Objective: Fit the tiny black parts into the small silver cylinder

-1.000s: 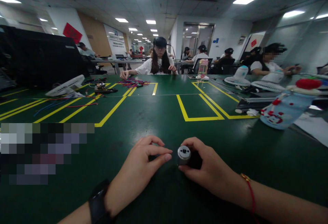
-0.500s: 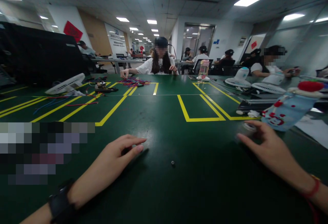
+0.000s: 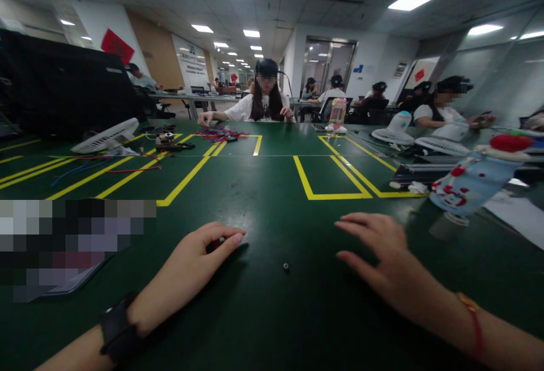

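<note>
So here's where we're at: both our hands are down on the green worktop (image 3: pixel 272 190) and neither one has hold of anything we can see. Our left hand (image 3: pixel 193 266) lies loosely curled, fingers pointing inward, with something dark tucked under the fingers that we can't make out. Our right hand (image 3: pixel 385 258) hovers palm down, fingers spread and slack, nothing in it.

The thing to watch is the tiny round part (image 3: pixel 286 267) sitting loose on the worktop between the two hands, touching neither. It looks like a little nut or bushing, but it's too small to say.

What could go wrong, as we see it: that part is small, dark and probably round, so one careless sweep of a sleeve or wrist could send it rolling, and on a dark green mat it'd be a pain to find. Pinching it with fingertips could also flick it away if we come in too fast.

Off to the right the patterned water bottle (image 3: pixel 471 187) lies tilted near our right arm, so a wide elbow swing might knock it. The coloured wires (image 3: pixel 221 134) and white fans (image 3: pixel 104 140) sit well apart, near the person across from us.
</note>
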### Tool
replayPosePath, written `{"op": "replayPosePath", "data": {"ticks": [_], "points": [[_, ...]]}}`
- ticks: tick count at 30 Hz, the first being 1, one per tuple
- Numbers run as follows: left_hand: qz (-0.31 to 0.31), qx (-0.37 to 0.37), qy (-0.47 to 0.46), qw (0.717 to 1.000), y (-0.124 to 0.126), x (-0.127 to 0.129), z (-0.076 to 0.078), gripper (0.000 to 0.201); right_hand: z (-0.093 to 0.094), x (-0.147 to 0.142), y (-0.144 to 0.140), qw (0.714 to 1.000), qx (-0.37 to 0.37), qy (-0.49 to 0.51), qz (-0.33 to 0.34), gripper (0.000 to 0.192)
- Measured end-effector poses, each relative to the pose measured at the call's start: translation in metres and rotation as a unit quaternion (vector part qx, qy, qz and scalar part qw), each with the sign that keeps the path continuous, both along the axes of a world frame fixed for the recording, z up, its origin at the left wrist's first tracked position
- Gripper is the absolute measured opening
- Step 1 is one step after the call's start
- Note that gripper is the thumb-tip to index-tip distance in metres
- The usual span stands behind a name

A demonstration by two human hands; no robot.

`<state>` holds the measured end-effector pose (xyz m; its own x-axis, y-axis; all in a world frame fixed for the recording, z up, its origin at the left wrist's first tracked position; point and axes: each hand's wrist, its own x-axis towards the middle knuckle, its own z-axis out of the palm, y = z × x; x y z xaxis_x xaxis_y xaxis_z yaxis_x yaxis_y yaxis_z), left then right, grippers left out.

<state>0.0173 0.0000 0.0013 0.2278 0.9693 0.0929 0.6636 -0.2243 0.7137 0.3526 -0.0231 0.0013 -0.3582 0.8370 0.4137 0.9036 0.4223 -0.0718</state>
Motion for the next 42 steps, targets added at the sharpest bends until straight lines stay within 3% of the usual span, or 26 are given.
{"op": "replayPosePath", "data": {"ticks": [3,6,8,10,12,14,16,18,21,27,30,37,42], "points": [[-0.003,0.008,0.008,1.000,-0.002,0.000,0.000,0.033,0.001,-0.066,0.000,0.982,-0.130,0.049,0.124,0.034],[-0.012,0.009,0.012,1.000,-0.003,-0.001,0.001,0.032,0.006,-0.082,0.006,0.969,-0.170,0.096,0.153,0.019],[-0.017,0.006,0.013,1.000,-0.003,-0.001,0.001,0.033,0.012,-0.061,0.011,0.972,-0.155,0.131,0.116,0.021],[-0.021,0.005,0.012,1.000,-0.003,-0.001,0.000,0.033,0.020,-0.019,0.015,0.987,-0.078,0.133,0.042,0.023],[-0.021,0.007,0.011,1.000,-0.002,0.000,-0.001,0.033,0.028,0.033,0.017,0.994,0.033,0.080,-0.066,0.026],[-0.018,0.011,0.012,1.000,-0.001,0.001,-0.002,0.033,0.035,0.084,0.015,0.976,0.091,-0.009,-0.196,0.031],[-0.015,0.016,0.014,1.000,-0.001,0.002,-0.002,0.032,0.039,0.125,0.012,0.946,0.051,-0.064,-0.313,0.035],[-0.012,0.017,0.016,1.000,-0.001,0.002,-0.002,0.032,0.041,0.150,0.010,0.922,-0.036,-0.051,-0.382,0.038],[-0.013,0.009,0.016,1.000,-0.003,0.002,-0.001,0.034,0.042,0.160,0.008,0.913,-0.101,-0.006,-0.396,0.038],[-0.012,0.009,0.008,1.000,-0.004,0.002,0.001,0.033,0.042,0.158,0.005,0.919,-0.053,-0.004,-0.391,0.046],[-0.013,0.007,0.007,1.000,-0.003,0.002,0.001,0.034,0.042,0.166,0.006,0.917,-0.077,0.014,-0.390,0.044],[-0.017,0.006,0.007,1.000,-0.003,0.001,0.000,0.031,0.043,0.180,0.013,0.885,-0.117,0.086,-0.443,0.048],[-0.020,0.000,0.006,1.000,-0.003,0.001,-0.001,0.030,0.045,0.180,0.011,0.889,-0.107,0.083,-0.437,0.047]]}}
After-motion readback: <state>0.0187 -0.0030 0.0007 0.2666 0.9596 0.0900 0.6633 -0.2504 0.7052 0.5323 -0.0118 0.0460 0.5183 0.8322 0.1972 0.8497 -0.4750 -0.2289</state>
